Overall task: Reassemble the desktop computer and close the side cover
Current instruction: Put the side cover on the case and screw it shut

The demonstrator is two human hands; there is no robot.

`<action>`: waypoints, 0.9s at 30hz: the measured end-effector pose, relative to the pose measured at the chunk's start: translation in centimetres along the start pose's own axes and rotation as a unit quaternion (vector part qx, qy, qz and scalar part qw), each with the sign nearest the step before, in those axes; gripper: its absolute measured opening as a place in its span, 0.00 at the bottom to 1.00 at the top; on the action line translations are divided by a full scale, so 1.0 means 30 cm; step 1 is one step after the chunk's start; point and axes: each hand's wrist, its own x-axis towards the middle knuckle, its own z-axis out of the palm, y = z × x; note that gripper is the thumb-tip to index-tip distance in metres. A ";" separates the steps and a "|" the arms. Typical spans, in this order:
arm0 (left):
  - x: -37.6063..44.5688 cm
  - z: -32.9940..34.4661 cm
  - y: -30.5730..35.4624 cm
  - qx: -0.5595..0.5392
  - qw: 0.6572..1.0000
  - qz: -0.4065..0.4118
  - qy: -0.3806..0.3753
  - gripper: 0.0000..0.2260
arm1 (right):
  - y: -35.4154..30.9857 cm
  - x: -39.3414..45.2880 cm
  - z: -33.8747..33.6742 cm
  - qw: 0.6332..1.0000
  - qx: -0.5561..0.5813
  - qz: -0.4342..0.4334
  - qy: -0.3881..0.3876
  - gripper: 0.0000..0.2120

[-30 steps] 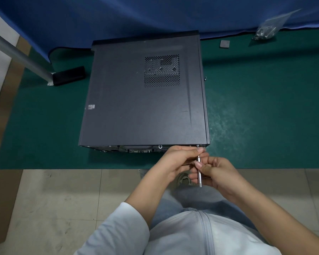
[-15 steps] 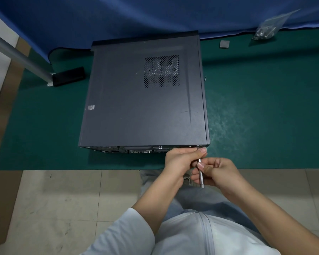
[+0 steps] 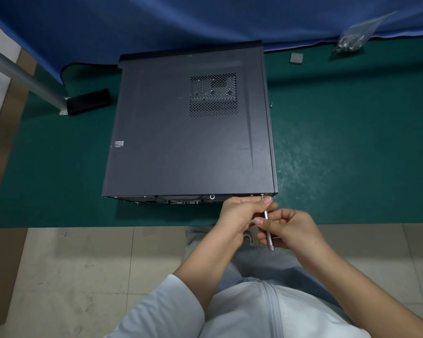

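Observation:
A dark grey desktop computer case (image 3: 181,132) lies on its side on a green mat (image 3: 340,147), its side cover with a perforated vent (image 3: 213,94) on top. At the case's near right corner a small screw (image 3: 262,196) sits in the rear panel. My left hand (image 3: 242,213) pinches at that screw with its fingertips. My right hand (image 3: 288,228) grips a thin silver screwdriver bit (image 3: 268,230) whose upper end points up toward the screw; its tip is hidden behind my left fingers.
A clear bag of screws (image 3: 352,37) and a small grey square pad (image 3: 296,58) lie at the back right. A loose screw (image 3: 271,103) lies beside the case's right edge. A black block (image 3: 88,101) and a metal pole (image 3: 22,76) stand at the left. Blue cloth (image 3: 181,23) hangs behind.
Both hands shifted slightly right and my left hand's fingers closed in on the screw; the bit stays upright in my right hand. The case has not moved.

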 end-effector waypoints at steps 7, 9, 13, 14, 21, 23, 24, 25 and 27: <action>-0.006 0.017 -0.010 -0.015 0.999 0.024 0.044 0.02 | 0.006 0.001 0.010 0.999 0.040 -0.003 -0.012 0.07; -0.008 0.019 -0.016 -0.009 0.998 0.029 0.053 0.03 | 0.008 0.002 0.012 0.999 0.044 0.000 -0.024 0.09; -0.012 0.015 -0.017 0.002 0.998 0.038 0.043 0.04 | 0.007 0.004 0.008 0.999 0.024 -0.006 -0.039 0.10; -0.012 0.015 -0.017 0.005 0.999 0.041 0.036 0.04 | 0.002 0.004 0.003 0.999 0.013 -0.008 -0.042 0.10; -0.043 -0.001 -0.027 0.125 0.990 0.024 -0.056 0.08 | -0.062 -0.016 -0.046 0.989 -0.119 -0.024 -0.086 0.05; -0.073 -0.018 0.001 0.124 0.988 0.045 -0.077 0.08 | -0.099 -0.026 -0.030 0.987 -0.118 -0.055 -0.096 0.04; -0.086 -0.032 0.023 0.117 0.987 0.064 -0.086 0.07 | -0.123 -0.030 -0.016 0.986 -0.109 -0.068 -0.102 0.03; -0.100 -0.049 0.049 0.106 0.987 0.085 -0.089 0.08 | -0.147 -0.028 0.002 0.986 -0.099 -0.079 -0.110 0.02; -0.128 -0.090 0.110 0.076 0.985 0.131 -0.087 0.08 | -0.198 -0.019 0.054 0.982 -0.089 -0.103 -0.128 0.02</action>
